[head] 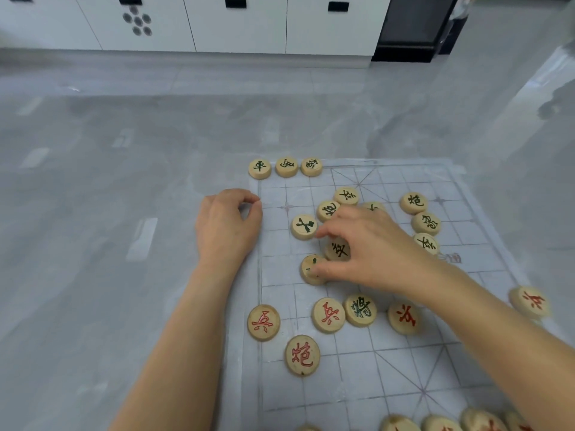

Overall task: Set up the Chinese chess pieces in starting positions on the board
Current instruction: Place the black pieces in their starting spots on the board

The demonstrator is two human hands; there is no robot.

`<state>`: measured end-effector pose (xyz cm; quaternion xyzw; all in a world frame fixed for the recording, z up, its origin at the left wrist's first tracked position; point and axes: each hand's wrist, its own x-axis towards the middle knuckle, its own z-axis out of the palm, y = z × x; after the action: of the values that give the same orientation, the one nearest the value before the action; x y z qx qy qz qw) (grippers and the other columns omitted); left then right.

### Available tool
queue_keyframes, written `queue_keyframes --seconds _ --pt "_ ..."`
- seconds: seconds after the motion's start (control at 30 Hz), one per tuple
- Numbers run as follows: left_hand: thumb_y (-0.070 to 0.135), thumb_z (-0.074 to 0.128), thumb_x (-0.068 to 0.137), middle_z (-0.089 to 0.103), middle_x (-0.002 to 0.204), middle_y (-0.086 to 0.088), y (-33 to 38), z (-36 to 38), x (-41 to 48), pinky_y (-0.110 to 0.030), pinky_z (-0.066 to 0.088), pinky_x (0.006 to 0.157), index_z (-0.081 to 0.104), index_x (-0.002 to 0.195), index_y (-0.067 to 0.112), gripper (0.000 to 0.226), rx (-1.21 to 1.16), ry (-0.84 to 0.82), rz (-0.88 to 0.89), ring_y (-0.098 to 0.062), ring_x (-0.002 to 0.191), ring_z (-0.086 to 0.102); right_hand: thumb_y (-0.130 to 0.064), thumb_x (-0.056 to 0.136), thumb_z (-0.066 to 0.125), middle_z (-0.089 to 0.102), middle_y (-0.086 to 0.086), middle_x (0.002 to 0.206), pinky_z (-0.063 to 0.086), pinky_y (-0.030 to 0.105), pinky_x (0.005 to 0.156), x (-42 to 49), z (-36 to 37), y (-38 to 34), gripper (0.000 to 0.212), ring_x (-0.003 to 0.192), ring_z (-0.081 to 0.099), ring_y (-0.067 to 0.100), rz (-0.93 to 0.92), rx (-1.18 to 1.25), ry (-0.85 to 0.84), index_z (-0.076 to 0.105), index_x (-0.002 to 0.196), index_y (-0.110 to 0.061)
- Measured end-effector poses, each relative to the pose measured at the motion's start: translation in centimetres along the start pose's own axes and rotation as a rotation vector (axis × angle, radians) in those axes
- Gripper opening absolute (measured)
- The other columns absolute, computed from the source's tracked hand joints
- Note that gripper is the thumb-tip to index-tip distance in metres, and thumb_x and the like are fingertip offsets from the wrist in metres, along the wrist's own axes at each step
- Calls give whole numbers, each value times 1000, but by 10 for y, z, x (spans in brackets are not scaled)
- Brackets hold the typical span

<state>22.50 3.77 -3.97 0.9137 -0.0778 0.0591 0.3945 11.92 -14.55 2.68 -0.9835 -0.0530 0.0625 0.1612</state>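
A translucent chess board (404, 362) with faint grid lines lies on the grey floor. Three green-lettered wooden pieces (285, 167) stand in a row along its far left edge. Several more green-lettered pieces (304, 227) lie loose around the middle. Red-lettered pieces (264, 322) sit nearer me, among them a red cannon (302, 355). My right hand (370, 247) reaches over the middle, with finger and thumb curled round a green-lettered piece (338, 249). The thumb rests on another piece (309, 265). My left hand (228, 225) rests at the board's left edge, fingers curled, nothing visible in it.
More red-lettered pieces (441, 423) lie at the board's near right edge and one (530, 301) at the right side. White cabinets (242, 26) and a dark unit (413, 29) stand along the far wall. Grey floor stretches to the left of the board.
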Motion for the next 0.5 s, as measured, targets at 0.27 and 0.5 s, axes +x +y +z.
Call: queue_keyframes --seconds 0.27,0.5 --pt "30 56 84 60 93 20 -3 1 1 -34 46 81 67 90 28 13 -18 0 11 -18 102 55 -24 84 52 49 -20 127 18 36 93 49 10 -2 46 119 31 13 -152 -251 -1 48 126 -41" --pt "28 57 82 63 94 18 -6 2 1 -40 49 83 67 88 29 11 -48 3 27 -19 103 56 -26 84 55 59 -2 117 29 38 90 94 -28 51 36 113 49 25 242 -65 342 56 120 -29"
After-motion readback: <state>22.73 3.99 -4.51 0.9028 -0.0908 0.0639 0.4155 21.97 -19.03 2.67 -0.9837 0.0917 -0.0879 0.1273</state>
